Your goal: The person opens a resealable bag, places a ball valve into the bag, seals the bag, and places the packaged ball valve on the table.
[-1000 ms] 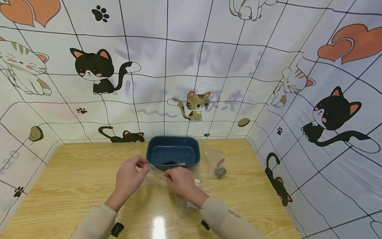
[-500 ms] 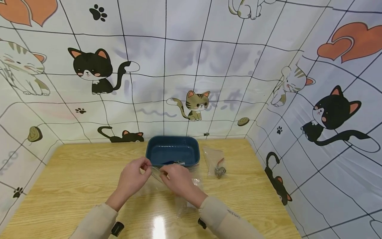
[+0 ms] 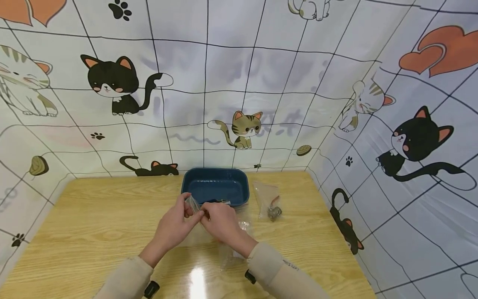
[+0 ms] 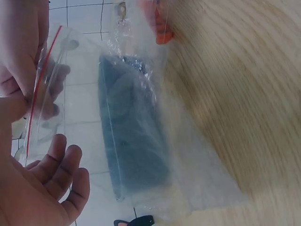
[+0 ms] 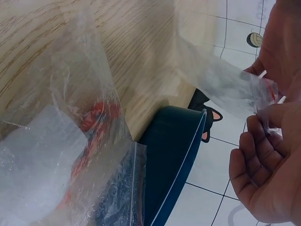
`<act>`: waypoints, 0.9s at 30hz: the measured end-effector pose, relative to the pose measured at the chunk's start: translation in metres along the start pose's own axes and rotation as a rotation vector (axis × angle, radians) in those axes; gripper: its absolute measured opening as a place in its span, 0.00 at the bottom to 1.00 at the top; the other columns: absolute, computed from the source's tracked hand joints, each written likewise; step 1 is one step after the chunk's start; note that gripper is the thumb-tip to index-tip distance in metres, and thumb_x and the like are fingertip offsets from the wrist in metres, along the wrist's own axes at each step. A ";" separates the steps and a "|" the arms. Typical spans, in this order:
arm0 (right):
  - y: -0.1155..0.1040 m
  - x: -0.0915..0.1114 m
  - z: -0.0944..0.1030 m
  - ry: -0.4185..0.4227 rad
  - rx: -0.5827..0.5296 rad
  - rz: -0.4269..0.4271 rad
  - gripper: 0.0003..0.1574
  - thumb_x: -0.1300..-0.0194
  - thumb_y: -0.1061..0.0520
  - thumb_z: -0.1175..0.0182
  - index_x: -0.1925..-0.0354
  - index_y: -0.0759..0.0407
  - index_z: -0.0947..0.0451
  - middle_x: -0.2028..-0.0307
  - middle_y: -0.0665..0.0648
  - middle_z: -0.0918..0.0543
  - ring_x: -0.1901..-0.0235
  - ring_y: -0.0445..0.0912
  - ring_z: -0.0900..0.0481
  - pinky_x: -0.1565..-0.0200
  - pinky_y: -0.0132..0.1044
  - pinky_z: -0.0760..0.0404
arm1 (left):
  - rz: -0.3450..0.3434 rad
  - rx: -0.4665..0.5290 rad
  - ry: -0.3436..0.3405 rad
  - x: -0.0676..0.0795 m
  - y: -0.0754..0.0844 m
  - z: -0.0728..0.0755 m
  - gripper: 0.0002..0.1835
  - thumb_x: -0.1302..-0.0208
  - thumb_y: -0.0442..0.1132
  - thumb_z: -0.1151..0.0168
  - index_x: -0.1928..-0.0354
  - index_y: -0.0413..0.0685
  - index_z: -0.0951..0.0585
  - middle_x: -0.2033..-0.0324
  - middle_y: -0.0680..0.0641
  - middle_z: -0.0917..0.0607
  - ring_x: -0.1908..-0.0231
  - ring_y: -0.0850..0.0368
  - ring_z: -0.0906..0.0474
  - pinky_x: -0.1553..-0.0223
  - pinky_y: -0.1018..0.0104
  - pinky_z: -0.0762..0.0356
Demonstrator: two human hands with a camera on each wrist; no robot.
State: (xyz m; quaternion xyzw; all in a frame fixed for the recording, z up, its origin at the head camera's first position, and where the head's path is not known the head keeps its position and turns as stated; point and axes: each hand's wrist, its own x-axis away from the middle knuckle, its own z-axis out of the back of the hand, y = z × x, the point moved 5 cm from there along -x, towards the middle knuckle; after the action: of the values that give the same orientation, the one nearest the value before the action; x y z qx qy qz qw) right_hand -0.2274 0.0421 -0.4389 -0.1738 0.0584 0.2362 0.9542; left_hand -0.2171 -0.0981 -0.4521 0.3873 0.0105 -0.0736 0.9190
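A clear zip bag with a red line along its mouth is held between both hands above the table. My left hand grips one end of the mouth, its thumb nearly touching the right hand's fingers in the head view. My right hand pinches the mouth strip close beside it. In the left wrist view the red seal strip runs past the fingers, and the bag's body hangs see-through, with nothing visible inside. Just behind the hands stands a dark blue bin with a few dark small things on its floor, partly hidden.
On the wooden table, right of the bin, lies a clear bag with a metal lump and a reddish strip. More clear bags, with something red and a white piece, lie under the right forearm. Cat-print cloth walls enclose the table.
The hands have come together, the left shifting rightward and slightly down. The bag's mouth, stretched between them before, is now bunched shorter and tilted. The head view has shifted slightly.
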 end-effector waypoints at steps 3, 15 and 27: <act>-0.001 0.001 0.000 -0.001 -0.010 -0.005 0.07 0.33 0.48 0.40 0.64 0.45 0.17 0.78 0.40 0.22 0.83 0.32 0.34 0.80 0.25 0.36 | 0.000 -0.001 0.000 0.001 0.002 -0.003 0.32 0.33 0.54 0.41 0.33 0.45 0.35 0.72 0.55 0.21 0.75 0.63 0.29 0.75 0.71 0.33; -0.002 -0.001 -0.005 -0.059 -0.031 -0.104 0.11 0.34 0.46 0.40 0.72 0.47 0.25 0.86 0.43 0.33 0.87 0.36 0.37 0.85 0.29 0.41 | 0.064 0.096 0.006 0.004 0.006 -0.006 0.28 0.39 0.36 0.42 0.35 0.43 0.29 0.82 0.55 0.23 0.85 0.63 0.33 0.81 0.71 0.38; 0.015 -0.009 -0.014 -0.149 -0.077 -0.117 0.14 0.32 0.58 0.44 0.60 0.46 0.12 0.76 0.44 0.17 0.81 0.38 0.27 0.80 0.31 0.32 | 0.037 -0.128 -0.009 0.006 0.009 0.015 0.25 0.46 0.36 0.43 0.43 0.50 0.20 0.88 0.58 0.29 0.89 0.62 0.39 0.85 0.71 0.49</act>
State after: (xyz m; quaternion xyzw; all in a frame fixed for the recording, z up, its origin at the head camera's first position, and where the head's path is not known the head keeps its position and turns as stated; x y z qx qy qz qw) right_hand -0.2427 0.0455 -0.4545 -0.1955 -0.0321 0.1942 0.9608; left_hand -0.2106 -0.1028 -0.4356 0.3277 0.0041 -0.0575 0.9430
